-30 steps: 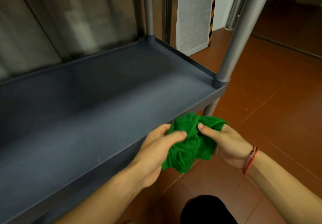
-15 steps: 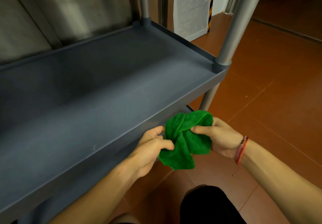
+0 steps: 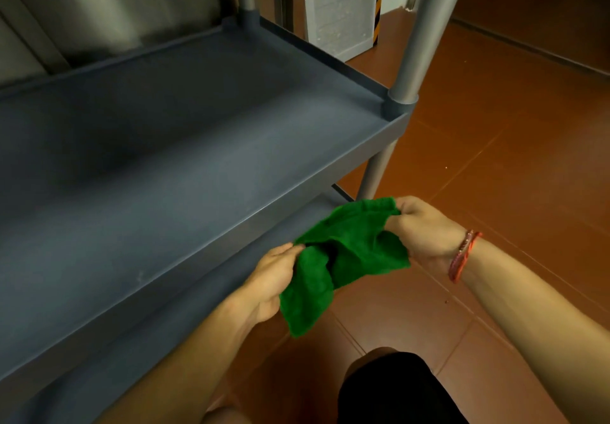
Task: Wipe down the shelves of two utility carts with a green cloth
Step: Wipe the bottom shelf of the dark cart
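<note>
Off the near edge of the shelf (image 3: 198,159), the green cloth (image 3: 350,252) is pinched by left hand (image 3: 274,278) and right hand (image 3: 425,228); it is best folded flat first.

You wear a thin bracelet of red and orange braided cord (image 3: 462,255), sitting just behind your right hand (image 3: 425,228). Your left forearm (image 3: 185,357) and right forearm (image 3: 534,318) are bare, and a black fabric garment (image 3: 396,390) covers your leg at the bottom edge of the view.
</note>
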`<state>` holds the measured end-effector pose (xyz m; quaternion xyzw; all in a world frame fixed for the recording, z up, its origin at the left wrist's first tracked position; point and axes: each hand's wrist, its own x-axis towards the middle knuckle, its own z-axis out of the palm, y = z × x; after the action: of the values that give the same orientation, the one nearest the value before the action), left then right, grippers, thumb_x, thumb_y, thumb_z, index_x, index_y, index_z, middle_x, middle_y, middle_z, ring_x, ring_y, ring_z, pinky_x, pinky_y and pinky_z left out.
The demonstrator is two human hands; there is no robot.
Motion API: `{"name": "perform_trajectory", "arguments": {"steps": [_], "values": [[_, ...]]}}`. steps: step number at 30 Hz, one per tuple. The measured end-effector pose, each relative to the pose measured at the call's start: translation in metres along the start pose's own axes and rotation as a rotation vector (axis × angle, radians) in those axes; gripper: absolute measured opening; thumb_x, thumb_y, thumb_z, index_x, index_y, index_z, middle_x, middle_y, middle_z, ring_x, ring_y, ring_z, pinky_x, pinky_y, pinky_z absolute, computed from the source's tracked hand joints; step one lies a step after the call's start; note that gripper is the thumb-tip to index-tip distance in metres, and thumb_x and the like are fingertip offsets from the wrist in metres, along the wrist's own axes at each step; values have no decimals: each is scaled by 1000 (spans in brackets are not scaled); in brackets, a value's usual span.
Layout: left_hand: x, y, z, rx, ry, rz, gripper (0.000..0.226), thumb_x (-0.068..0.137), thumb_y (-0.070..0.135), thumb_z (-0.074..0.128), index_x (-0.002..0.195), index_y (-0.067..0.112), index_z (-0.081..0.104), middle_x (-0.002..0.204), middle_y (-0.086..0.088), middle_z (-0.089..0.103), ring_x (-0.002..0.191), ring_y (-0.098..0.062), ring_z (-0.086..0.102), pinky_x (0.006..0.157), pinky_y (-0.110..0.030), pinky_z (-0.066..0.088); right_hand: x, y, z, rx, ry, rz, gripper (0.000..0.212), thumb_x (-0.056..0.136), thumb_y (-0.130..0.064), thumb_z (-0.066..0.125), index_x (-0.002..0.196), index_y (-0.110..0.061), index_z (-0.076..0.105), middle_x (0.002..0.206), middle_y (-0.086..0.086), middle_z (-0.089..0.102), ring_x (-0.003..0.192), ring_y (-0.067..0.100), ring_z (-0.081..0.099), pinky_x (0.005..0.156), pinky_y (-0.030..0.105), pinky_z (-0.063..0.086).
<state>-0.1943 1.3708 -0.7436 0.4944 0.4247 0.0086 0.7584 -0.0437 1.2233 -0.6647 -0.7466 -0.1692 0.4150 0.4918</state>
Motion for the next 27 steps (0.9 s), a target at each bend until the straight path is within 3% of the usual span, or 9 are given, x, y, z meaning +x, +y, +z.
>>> {"name": "perform_trajectory", "arguments": {"steps": [2, 4, 8, 11, 13, 17, 21, 24, 27], "values": [[1, 0, -8, 70, -82, -108, 44, 97, 47, 54, 114, 9, 69, 100, -12, 75, 89, -23, 72, 84, -36, 57, 3, -5, -9, -67, 69, 5, 27, 95, 10, 42, 84, 7, 67, 75, 22, 70, 62, 30, 70, 56, 38, 60], [1, 4, -22, 165, -205, -182, 63, 90, 61, 52, 112, 6, 71, 102, -19, 74, 86, -26, 72, 77, -35, 58, 7, -7, -19, -69, 129, 9, 31, 95, 8, 41, 73, 2, 62, 60, 16, 65, 47, 22, 63, 44, 27, 54], [3, 6, -47, 278, -331, -98, 38, 74, 15, 78, 106, -4, 71, 102, -21, 73, 87, -25, 73, 82, -34, 59, 14, -10, -33, -51, 202, 67, 32, 98, -5, 43, 73, 0, 62, 55, 13, 65, 43, 20, 62, 43, 26, 52], [12, 4, -58, 396, -247, -77, 30, 73, -8, 77, 103, -7, 70, 98, -21, 74, 85, -28, 73, 86, -41, 58, 18, -8, -35, -81, 233, 120, 31, 99, -15, 47, 90, 7, 67, 80, 27, 69, 65, 33, 67, 65, 40, 58], [15, 4, -62, 435, -227, -75, 35, 71, -3, 78, 105, -4, 68, 97, -19, 74, 86, -29, 72, 86, -43, 56, 19, -5, -33, -41, 246, 162, 34, 100, -17, 49, 100, 13, 66, 94, 34, 68, 83, 44, 69, 80, 54, 58], [18, -2, -65, 178, -247, -19, 47, 64, 5, 70, 110, -2, 68, 105, -26, 71, 93, -33, 71, 84, -38, 57, 21, 7, -34, 230, 255, 231, 29, 104, -19, 42, 100, 2, 62, 89, 23, 71, 69, 31, 73, 61, 48, 61], [31, -8, -61, -83, -204, 26, 31, 77, -4, 65, 106, -5, 56, 111, -28, 68, 96, -36, 71, 70, -37, 61, 26, 28, -37, 304, 243, 282, 31, 105, -18, 39, 99, 2, 62, 87, 24, 72, 65, 31, 73, 59, 50, 60], [45, -15, -62, 40, -162, 1, 28, 78, -7, 64, 94, 8, 49, 97, -25, 71, 80, -36, 73, 44, -30, 51, 33, 49, -39, 329, 235, 317, 32, 104, -12, 37, 98, 6, 62, 78, 26, 71, 58, 32, 71, 54, 49, 58], [64, -26, -65, 113, -141, 18, 27, 64, 5, 69, 87, 6, 54, 82, -22, 68, 67, -31, 70, 44, -27, 50, 46, 73, -40, 369, 263, 337, 28, 103, -12, 41, 100, 7, 62, 72, 23, 71, 53, 30, 70, 51, 45, 58]]}}
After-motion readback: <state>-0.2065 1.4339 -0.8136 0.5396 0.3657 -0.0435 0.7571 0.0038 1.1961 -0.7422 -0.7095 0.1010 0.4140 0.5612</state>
